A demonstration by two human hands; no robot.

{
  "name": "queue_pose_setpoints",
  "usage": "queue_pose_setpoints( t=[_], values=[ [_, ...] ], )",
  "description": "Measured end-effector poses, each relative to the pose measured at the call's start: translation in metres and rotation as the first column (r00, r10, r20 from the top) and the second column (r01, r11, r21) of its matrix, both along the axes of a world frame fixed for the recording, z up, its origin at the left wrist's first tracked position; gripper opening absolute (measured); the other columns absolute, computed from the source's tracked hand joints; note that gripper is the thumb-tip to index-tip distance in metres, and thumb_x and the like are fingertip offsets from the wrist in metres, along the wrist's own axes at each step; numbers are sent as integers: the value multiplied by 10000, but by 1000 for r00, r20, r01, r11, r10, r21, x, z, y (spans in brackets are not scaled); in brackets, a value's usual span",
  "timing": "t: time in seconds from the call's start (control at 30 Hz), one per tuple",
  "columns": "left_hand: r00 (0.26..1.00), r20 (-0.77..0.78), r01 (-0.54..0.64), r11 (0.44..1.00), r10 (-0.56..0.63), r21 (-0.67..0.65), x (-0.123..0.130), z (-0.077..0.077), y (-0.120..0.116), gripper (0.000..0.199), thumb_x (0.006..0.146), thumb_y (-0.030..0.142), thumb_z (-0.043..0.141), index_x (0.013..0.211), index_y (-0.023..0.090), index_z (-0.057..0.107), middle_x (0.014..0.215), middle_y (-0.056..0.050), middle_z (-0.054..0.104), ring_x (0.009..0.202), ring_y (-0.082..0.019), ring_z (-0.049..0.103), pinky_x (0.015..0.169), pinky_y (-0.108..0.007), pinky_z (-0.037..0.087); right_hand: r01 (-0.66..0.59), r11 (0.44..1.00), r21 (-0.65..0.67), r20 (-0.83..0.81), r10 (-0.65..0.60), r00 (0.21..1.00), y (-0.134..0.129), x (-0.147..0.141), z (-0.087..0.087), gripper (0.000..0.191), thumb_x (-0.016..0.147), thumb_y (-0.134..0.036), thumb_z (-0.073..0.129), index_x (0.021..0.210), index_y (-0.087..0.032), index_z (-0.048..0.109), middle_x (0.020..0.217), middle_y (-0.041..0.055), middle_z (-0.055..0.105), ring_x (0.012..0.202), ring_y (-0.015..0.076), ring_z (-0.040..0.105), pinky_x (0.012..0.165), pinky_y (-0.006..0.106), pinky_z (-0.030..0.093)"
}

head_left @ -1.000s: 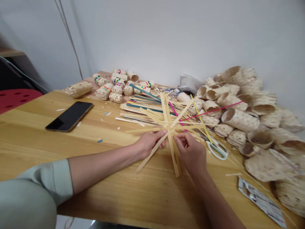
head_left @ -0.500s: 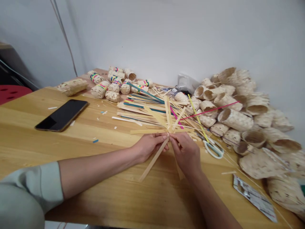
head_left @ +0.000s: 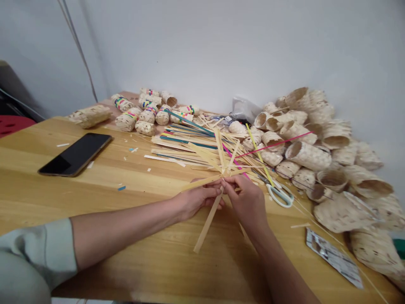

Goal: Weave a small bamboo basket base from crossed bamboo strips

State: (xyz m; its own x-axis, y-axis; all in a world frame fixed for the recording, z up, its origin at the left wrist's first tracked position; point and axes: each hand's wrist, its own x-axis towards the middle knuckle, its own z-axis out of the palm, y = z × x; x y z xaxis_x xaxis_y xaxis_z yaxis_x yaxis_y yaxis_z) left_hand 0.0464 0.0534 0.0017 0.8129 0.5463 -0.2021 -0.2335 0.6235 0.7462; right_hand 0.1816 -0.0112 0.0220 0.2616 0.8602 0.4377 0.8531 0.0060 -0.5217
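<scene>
Pale flat strips cross in a star-shaped weave (head_left: 225,171) in front of me, with loose ends spreading several ways. My left hand (head_left: 200,200) pinches the weave from the left, its thumb near the crossing. My right hand (head_left: 245,196) grips it from the right, thumb and forefinger closed beside the left fingertips. One strip (head_left: 207,223) hangs down toward me between the hands. Behind the weave lies a pile of loose strips (head_left: 183,147), mostly pale, some blue.
A black phone (head_left: 76,154) lies at the left. White-handled scissors (head_left: 281,196) and a foil packet (head_left: 333,255) are at the right. Woven tubes (head_left: 308,156) heap up by the wall; more with coloured bands (head_left: 126,119) stand at the back left.
The weave has turned slightly in my hands: its left strip now slopes down over my left hand. The whole view has shifted a little, moving the table's things left.
</scene>
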Motion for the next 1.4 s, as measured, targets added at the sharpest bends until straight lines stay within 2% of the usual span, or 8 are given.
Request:
queue_pose_setpoints(
  t=[0.13, 0.27, 0.4, 0.53, 0.67, 0.93, 1.1, 1.4],
  values=[
    [999, -36, -5, 999, 3, -39, 0, 1, 0, 244, 725, 156, 723, 969, 157, 726, 927, -31, 683, 615, -81, 605, 638, -223, 514, -5, 1000, 26, 118, 2, 993, -2, 3, -1, 164, 886, -253, 529, 765, -217, 635, 720, 19, 671, 660, 164, 598, 613, 272, 401],
    [1000, -29, 5, 1000, -5, -11, 1, 4, -1, 235, 735, 157, 721, 970, 148, 724, 868, -38, 688, 577, -77, 587, 608, -222, 495, 26, 996, 83, 362, -54, 931, -2, 3, -4, 171, 897, -218, 495, 761, -204, 597, 720, 29, 643, 634, 162, 560, 577, 273, 346],
    [999, -31, -26, 1000, 27, 16, 0, 4, 0, 182, 744, 188, 726, 916, 135, 706, 785, -26, 664, 549, -79, 572, 553, -212, 469, 9, 992, 122, 458, -64, 886, 2, 3, -8, 171, 901, -178, 470, 754, -197, 555, 679, 24, 602, 616, 156, 538, 568, 264, 343],
    [996, -17, 84, 995, -86, -59, -4, 0, 6, 96, 791, 189, 679, 850, 113, 673, 697, -32, 631, 611, -101, 592, 575, -204, 481, -106, 986, 129, 468, 33, 883, 5, 6, -11, 176, 922, -173, 445, 773, -203, 534, 694, 21, 598, 652, 158, 552, 601, 257, 376],
    [979, 61, 200, 969, -193, -142, -9, -6, 16, 165, 864, 256, 599, 917, 108, 649, 798, -60, 637, 668, -126, 616, 532, -205, 477, -207, 970, 125, 487, 121, 865, 6, 10, -12, 171, 930, -163, 449, 780, -204, 521, 700, 20, 587, 655, 156, 545, 600, 250, 387],
    [963, 48, 269, 953, -265, -137, -5, -7, 24, 371, 899, 491, 535, 875, 131, 619, 767, -69, 664, 663, -171, 648, 721, -388, 574, -321, 945, 59, 521, 245, 818, 6, 6, -15, 220, 941, -157, 435, 741, -203, 513, 682, 22, 556, 630, 160, 513, 592, 264, 379],
    [976, -30, 213, 972, -217, -102, 0, -5, 21, 362, 910, 448, 516, 828, 111, 618, 682, -75, 663, 596, -158, 628, 694, -374, 573, -344, 939, 6, 440, 306, 844, 6, 7, -17, 208, 936, -164, 428, 748, -200, 508, 685, 21, 551, 621, 153, 507, 581, 266, 369],
    [977, -193, 70, 994, -85, -84, 5, 11, 7, 327, 919, 374, 465, 785, 111, 606, 656, -81, 646, 594, -170, 635, 686, -362, 566, -260, 965, -17, 344, 250, 905, 4, 10, -19, 187, 901, -164, 449, 723, -211, 486, 635, -5, 532, 578, 146, 483, 546, 262, 320]
  ],
)
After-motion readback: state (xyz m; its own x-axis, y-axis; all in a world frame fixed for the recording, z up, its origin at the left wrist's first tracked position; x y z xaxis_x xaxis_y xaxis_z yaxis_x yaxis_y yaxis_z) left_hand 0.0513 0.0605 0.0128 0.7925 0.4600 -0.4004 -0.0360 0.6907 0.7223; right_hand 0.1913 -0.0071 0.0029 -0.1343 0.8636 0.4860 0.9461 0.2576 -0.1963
